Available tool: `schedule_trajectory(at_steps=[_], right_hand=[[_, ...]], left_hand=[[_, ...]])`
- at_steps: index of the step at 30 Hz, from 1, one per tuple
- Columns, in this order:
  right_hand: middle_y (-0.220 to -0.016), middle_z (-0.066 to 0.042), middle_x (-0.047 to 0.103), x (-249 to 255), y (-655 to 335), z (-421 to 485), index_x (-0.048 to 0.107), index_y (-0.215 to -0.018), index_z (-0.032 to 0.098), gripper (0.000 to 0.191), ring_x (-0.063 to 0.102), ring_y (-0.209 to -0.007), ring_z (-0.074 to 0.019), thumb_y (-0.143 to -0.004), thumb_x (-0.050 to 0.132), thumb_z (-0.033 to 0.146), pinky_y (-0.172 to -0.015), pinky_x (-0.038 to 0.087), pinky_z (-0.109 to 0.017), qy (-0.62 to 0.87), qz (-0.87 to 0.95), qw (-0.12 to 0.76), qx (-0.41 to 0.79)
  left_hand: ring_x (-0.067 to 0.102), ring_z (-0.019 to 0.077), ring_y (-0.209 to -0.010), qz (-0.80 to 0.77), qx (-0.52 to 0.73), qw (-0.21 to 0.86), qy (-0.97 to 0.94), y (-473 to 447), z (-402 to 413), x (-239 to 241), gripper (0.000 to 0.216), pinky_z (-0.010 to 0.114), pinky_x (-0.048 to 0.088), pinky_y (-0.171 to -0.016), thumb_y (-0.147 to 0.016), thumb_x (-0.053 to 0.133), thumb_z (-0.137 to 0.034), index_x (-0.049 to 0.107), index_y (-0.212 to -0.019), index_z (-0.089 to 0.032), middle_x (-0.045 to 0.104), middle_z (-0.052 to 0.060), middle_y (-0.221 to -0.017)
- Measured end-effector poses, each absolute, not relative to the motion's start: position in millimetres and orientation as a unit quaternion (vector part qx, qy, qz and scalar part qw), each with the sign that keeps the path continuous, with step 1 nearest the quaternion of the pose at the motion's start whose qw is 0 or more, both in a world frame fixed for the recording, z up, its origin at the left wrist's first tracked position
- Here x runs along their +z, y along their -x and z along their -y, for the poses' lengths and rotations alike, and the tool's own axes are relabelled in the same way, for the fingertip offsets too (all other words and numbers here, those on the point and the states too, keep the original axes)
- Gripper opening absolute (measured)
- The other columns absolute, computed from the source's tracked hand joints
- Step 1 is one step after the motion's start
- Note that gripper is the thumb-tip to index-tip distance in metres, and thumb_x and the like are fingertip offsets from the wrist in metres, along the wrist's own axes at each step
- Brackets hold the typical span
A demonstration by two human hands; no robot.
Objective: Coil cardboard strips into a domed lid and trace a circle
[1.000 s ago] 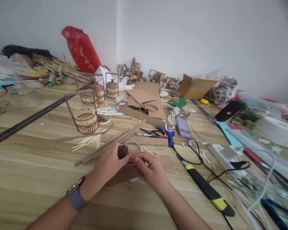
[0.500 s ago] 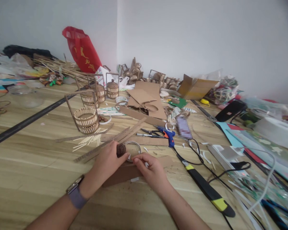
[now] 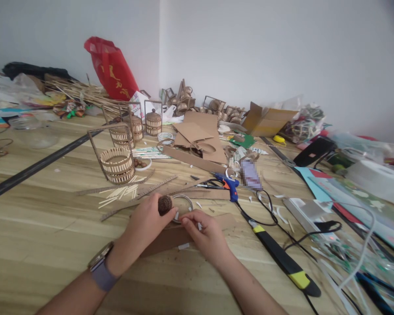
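My left hand (image 3: pixel 142 223) is closed around a small dark brown coil of ridged strip (image 3: pixel 164 204), which looks like rolled corrugated cardboard. Just to its right, my right hand (image 3: pixel 205 232) has thumb and forefinger pressed together; whatever lies between them is too small to make out. Beyond the fingertips a pale ring (image 3: pixel 184 202) lies on the table, partly hidden. Thin brown strips (image 3: pixel 156 187) extend past the left hand. A flat piece of brown cardboard (image 3: pixel 162 242) lies under both hands.
Ahead and left stands a handled bamboo basket (image 3: pixel 117 165) beside loose sticks (image 3: pixel 123 190). A blue glue gun (image 3: pixel 230 186) lies right of centre, near a black-and-yellow utility knife (image 3: pixel 284 258). Cardboard sheets (image 3: pixel 197 124) and a red bag (image 3: pixel 111 70) are farther back.
A brown strip beyond my hands has swung lower and to the right, towards the glue gun. Both hands stay almost in place, with the coil still in the left.
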State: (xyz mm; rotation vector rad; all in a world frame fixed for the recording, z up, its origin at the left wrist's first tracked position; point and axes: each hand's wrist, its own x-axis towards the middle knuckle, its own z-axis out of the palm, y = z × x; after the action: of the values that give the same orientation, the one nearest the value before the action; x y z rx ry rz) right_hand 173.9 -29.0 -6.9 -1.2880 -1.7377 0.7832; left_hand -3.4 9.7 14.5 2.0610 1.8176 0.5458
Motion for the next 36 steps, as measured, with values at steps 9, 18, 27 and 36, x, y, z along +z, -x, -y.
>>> schedule_trajectory(at_steps=[9, 18, 27, 36], right_hand=[[-0.07, -0.004, 0.068, -7, -175, 28, 0.072, -0.077, 0.021, 0.026, 0.061, -0.067, -0.018, -0.091, 0.054, 0.033, -0.062, 0.045, -0.027, 0.515, 0.687, 0.407, 0.311], [-0.09, -0.006, 0.073, -9, -177, 23, 0.061, -0.119, 0.022, 0.048, 0.067, -0.076, -0.0215, -0.084, 0.065, 0.055, -0.066, 0.054, -0.032, 0.498, 0.507, 0.512, 0.483], [-0.074, 0.0, 0.063, -1, -181, 26, 0.061, -0.091, 0.024, 0.034, 0.057, -0.063, -0.0166, -0.078, 0.074, 0.052, -0.051, 0.046, -0.026, 0.5, 0.474, 0.551, 0.47], [-0.065, 0.003, 0.059, 2, -187, 23, 0.062, -0.091, 0.022, 0.041, 0.053, -0.056, -0.0141, -0.074, 0.077, 0.056, -0.052, 0.042, -0.025, 0.489, 0.471, 0.58, 0.45]], left_hand=[[0.064, 0.0321, -0.12, -0.521, 0.35, 0.213, -0.749, 4, -4, 5, 0.038, 0.046, 0.053, -0.099, -0.082, 0.065, -0.043, 0.059, -0.112, -0.02, 0.069, 0.014, -0.126], [0.052, 0.0344, -0.136, -0.334, 0.362, 0.249, -0.834, 4, 13, -1, 0.058, 0.05, 0.045, -0.111, -0.082, 0.073, -0.045, 0.055, -0.13, -0.019, 0.054, 0.021, -0.147], [0.053, 0.0343, -0.136, -0.318, 0.345, 0.266, -0.842, 3, 12, -3, 0.058, 0.048, 0.045, -0.111, -0.08, 0.075, -0.048, 0.058, -0.127, -0.02, 0.053, 0.02, -0.148], [0.054, 0.0356, -0.134, -0.349, 0.337, 0.258, -0.836, 3, 8, -6, 0.057, 0.051, 0.045, -0.111, -0.08, 0.075, -0.051, 0.062, -0.123, -0.017, 0.055, 0.022, -0.146]])
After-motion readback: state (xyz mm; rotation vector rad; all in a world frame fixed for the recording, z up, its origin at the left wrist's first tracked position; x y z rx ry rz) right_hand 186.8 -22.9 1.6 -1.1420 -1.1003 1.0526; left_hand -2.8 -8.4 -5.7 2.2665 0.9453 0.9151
